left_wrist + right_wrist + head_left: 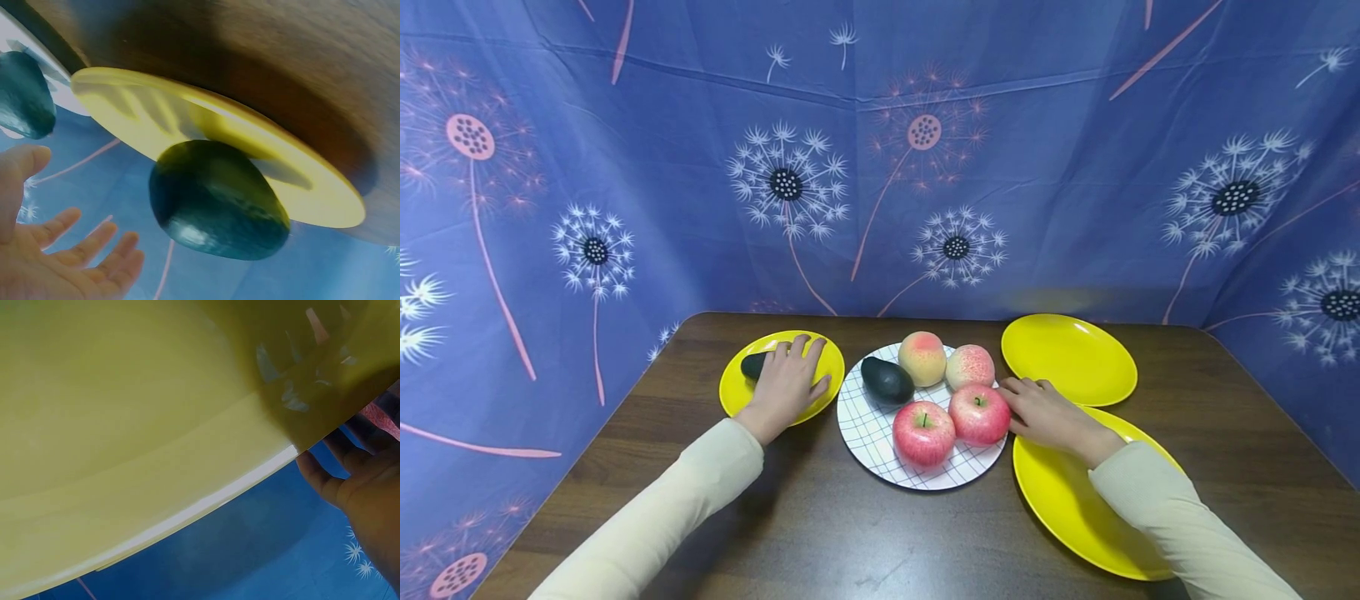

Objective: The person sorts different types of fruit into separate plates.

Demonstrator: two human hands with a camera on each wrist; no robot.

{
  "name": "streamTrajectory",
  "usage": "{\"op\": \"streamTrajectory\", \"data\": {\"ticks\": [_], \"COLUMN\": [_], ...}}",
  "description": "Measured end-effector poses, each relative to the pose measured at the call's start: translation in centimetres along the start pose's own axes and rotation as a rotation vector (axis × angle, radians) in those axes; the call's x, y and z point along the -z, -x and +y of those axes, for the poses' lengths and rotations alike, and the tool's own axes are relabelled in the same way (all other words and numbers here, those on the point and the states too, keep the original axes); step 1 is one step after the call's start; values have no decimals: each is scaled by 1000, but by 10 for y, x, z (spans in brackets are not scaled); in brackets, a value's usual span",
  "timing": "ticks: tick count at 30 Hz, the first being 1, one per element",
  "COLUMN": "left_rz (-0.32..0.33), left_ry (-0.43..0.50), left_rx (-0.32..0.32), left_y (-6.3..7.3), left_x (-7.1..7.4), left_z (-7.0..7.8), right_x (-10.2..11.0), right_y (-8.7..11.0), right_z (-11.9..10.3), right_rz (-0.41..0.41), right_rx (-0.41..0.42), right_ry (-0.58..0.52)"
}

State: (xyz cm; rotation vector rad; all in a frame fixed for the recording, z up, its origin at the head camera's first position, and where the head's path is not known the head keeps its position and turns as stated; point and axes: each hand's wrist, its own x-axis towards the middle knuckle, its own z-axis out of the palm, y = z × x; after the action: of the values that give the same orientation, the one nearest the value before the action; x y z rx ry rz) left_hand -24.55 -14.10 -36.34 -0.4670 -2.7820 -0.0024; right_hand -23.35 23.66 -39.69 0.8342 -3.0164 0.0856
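Observation:
My left hand (784,382) is spread over the small yellow plate (735,398), fingers apart. A dark green avocado (219,200) lies on that plate, apart from the fingers (103,240) in the left wrist view. My right hand (1054,418) reaches across the large yellow plate (1075,521), its loosely extended fingertips right beside a red apple (979,415) at the white plate's right edge. This checked white plate (871,435) also bears a second apple (923,435), two peaches (922,358) and another avocado (887,382).
Another yellow plate (1067,358) stands at the back right, adjoining the large one. The brown wooden table (820,517) meets a blue dandelion-print cloth (700,167) along its back and sides.

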Motion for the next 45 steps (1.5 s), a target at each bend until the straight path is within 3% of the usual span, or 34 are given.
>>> {"op": "streamTrajectory", "data": {"ticks": [17, 31, 45], "left_rz": [65, 17, -36], "left_ry": [-2, 36, 2], "left_rx": [-155, -261, -287], "left_y": [0, -3, -11], "left_x": [-9, -13, -18], "left_z": [34, 56, 69], "right_x": [0, 1, 0], "right_y": [2, 1, 2], "right_z": [-1, -2, 0], "right_rz": [-13, -27, 1], "right_rx": [-23, -26, -9], "right_ry": [-14, -11, -15]}}
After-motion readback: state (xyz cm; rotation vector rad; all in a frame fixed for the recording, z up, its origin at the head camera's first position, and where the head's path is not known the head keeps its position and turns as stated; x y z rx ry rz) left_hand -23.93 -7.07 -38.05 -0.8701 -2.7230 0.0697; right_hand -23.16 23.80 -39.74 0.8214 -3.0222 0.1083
